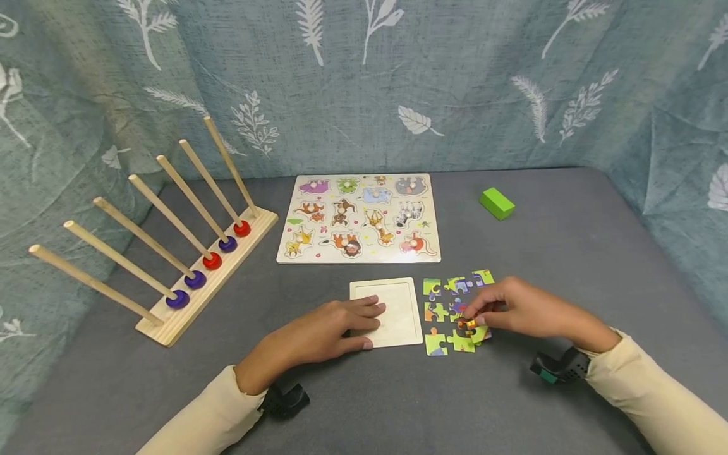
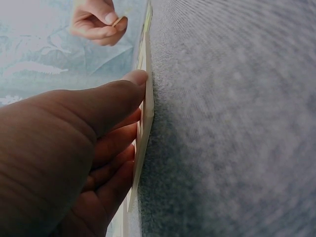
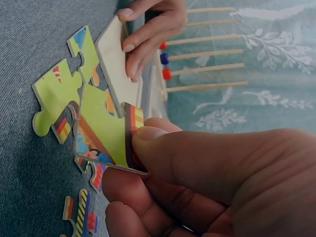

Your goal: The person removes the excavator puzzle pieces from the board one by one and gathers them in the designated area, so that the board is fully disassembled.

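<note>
My left hand (image 1: 335, 327) rests on a shallow pale wooden puzzle tray (image 1: 400, 316), its fingers extended over the left part and no pieces lying in it. In the left wrist view the thumb (image 2: 118, 96) lies along the tray's edge. To the right, my right hand (image 1: 523, 309) pinches a jigsaw piece (image 3: 101, 126) between thumb and fingers. That piece is lime green with orange and dark bands, tilted up over the others. Several loose jigsaw pieces (image 1: 436, 344) lie in rough rows beside the tray, some partly hidden by the right hand.
Behind the tray lies an animal peg puzzle board (image 1: 358, 253). At the left stands a wooden rack (image 1: 227, 265) with upright pegs carrying red and purple rings. A green block (image 1: 497, 203) sits at the back right. A patterned curtain (image 1: 364, 95) hangs behind the grey table.
</note>
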